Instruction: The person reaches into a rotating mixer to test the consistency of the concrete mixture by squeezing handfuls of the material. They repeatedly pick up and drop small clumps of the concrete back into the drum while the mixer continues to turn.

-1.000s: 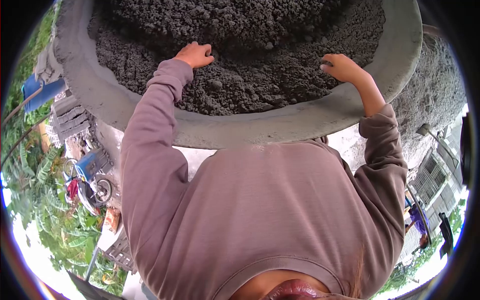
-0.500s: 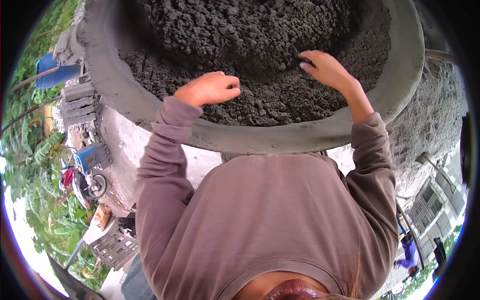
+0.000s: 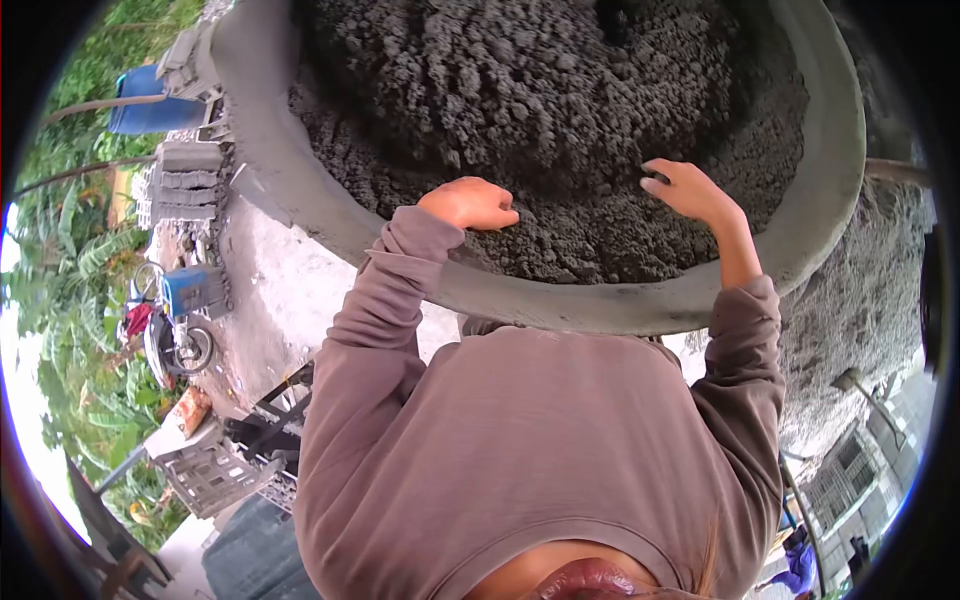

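A large round grey basin in front of my body holds a dark, crumbly, wet-looking mix, heaped up toward the far side. Over the near left part of the mix, my left hand is curled with its knuckles up; most of its fingers and palm are hidden underneath. My right hand hovers above the right part, at the foot of the heap. Its thumb and fingers are apart, with nothing between them. Both forearms reach across the near rim in rolled brown sleeves.
Stacked grey blocks, a blue barrel and a motorcycle stand on the left, near green plants. A plastic crate lies lower left. At right are a grey sand-like pile and a person in blue.
The view has shifted, so basin and hands appear lower and farther right. My right hand has come slightly nearer the near rim. My left hand looks more tightly curled.
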Action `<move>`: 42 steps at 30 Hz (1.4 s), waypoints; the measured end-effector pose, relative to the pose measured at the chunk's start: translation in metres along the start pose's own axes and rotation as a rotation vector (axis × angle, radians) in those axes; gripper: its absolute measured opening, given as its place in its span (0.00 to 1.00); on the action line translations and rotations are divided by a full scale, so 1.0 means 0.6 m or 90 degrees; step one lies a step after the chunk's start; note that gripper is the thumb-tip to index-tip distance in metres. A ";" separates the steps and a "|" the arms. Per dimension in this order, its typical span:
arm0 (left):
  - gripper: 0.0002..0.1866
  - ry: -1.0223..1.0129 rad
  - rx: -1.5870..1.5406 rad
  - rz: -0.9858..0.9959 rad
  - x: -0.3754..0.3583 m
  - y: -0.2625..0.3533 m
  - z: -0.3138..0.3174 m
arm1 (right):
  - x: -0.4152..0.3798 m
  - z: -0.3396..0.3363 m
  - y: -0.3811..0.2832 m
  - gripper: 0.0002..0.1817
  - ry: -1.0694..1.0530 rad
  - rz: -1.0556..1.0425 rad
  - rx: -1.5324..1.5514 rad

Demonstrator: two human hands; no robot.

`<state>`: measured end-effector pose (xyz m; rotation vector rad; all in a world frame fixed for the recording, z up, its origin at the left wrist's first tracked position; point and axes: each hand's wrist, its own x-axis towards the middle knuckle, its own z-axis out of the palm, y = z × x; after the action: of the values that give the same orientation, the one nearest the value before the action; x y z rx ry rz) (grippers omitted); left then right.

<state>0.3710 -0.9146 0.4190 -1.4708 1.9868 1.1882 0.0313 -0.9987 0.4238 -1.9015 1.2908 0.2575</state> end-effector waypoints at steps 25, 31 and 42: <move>0.20 0.826 -0.183 0.072 -0.071 -0.036 -0.091 | 0.036 0.026 0.052 0.27 -0.049 0.114 -0.155; 0.16 1.124 -0.354 0.284 -0.092 -0.048 -0.102 | 0.047 0.023 0.023 0.32 -0.069 0.047 -0.122; 0.18 1.383 -0.549 0.333 -0.149 -0.107 -0.105 | 0.080 0.067 -0.026 0.45 0.214 -0.079 0.050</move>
<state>0.4731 -0.9193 0.4940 -3.8244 3.1623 -0.0868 0.0770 -1.0009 0.3782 -2.0060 1.3685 -0.1825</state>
